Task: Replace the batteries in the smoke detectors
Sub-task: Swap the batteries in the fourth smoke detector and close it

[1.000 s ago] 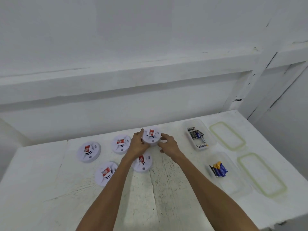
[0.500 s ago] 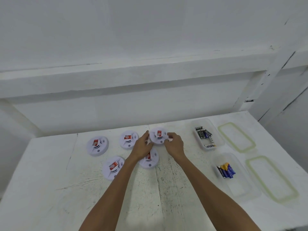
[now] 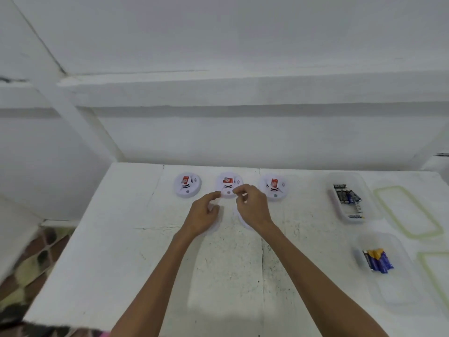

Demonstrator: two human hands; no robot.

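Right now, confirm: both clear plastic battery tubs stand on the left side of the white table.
Wrong side. In the head view, the far clear plastic battery tub and the near one stand on the right side of the white table.

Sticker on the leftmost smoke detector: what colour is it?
Red sticker on the white detector; head view.

Bright, even light, soft shadows beneath the forearms; wide-angle bending and motion blur smear the left edge.
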